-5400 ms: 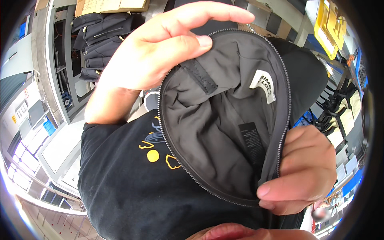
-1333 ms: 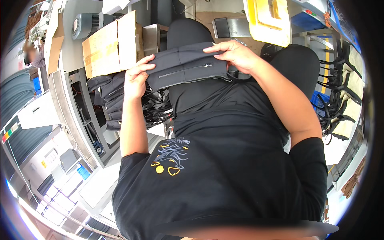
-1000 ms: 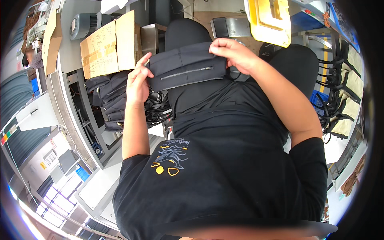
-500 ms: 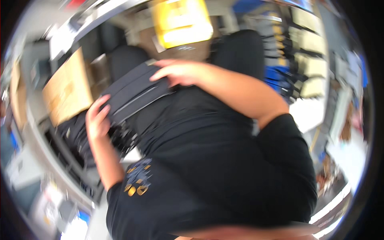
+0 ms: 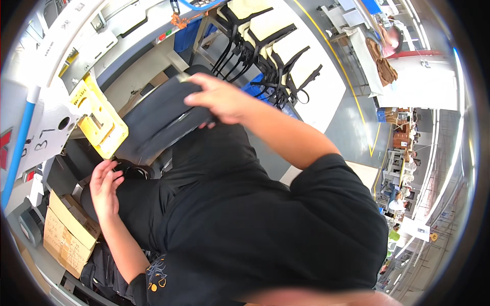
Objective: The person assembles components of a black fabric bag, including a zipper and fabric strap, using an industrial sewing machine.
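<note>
A black fabric bag piece (image 5: 162, 115) with a long zipper is held up over my lap. My right hand (image 5: 218, 99) grips its upper right end, thumb on the near face and other fingers partly behind. My left hand (image 5: 106, 189) is raised apart from the piece, near its lower left end. The left fingers are slightly bent and spread, with nothing seen in them. Just behind the piece, to its left, is a yellow plastic plate (image 5: 102, 120) with cut-outs. Motion blurs part of the bag piece.
A cardboard box (image 5: 66, 237) stands by my left forearm, beside black fabric (image 5: 104, 268). Ahead on the left are a white machine body (image 5: 51, 117) and a blue pole (image 5: 20, 148). Black straps (image 5: 265, 48) hang over a pale surface. Another person (image 5: 392, 41) is at the far right.
The view has turned to the right. My left hand has come off the lower left end of the bag piece. My right hand still holds the piece, now tilted more steeply.
</note>
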A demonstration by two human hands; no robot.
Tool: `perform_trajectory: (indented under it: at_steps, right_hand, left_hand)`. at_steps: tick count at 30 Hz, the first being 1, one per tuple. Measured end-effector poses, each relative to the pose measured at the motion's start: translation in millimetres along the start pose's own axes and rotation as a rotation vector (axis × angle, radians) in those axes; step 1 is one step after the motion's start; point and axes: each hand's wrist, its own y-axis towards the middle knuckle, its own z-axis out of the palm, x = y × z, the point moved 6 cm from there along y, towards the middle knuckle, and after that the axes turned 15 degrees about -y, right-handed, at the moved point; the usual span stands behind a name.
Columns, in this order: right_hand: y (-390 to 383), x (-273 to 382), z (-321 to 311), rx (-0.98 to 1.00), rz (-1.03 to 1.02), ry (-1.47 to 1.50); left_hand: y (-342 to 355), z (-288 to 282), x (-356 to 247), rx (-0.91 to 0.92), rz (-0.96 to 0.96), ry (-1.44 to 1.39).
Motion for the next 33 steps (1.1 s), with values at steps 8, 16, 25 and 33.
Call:
perform_trajectory:
  at_steps: [8,16,25,33]
  right_hand:
    - [-81.0,36.8,-211.0,-1.007,-0.304,0.044]
    - [-51.0,108.5,-271.6,-1.711,-0.14,-0.956]
    - [96.6,12.6,-254.5,-1.171,0.324,-1.393]
    - [90.1,18.8,-270.3,-1.332,0.239,-1.468]
  left_hand:
    - [33.3,9.1,44.1,0.167,-0.084,0.678]
    - [37.1,24.7,46.3,0.196,0.006,0.81]
    - [26.7,3.9,53.2,0.161,-0.034,0.841]
    - [25.5,4.5,44.3,0.117,-0.04,0.896]
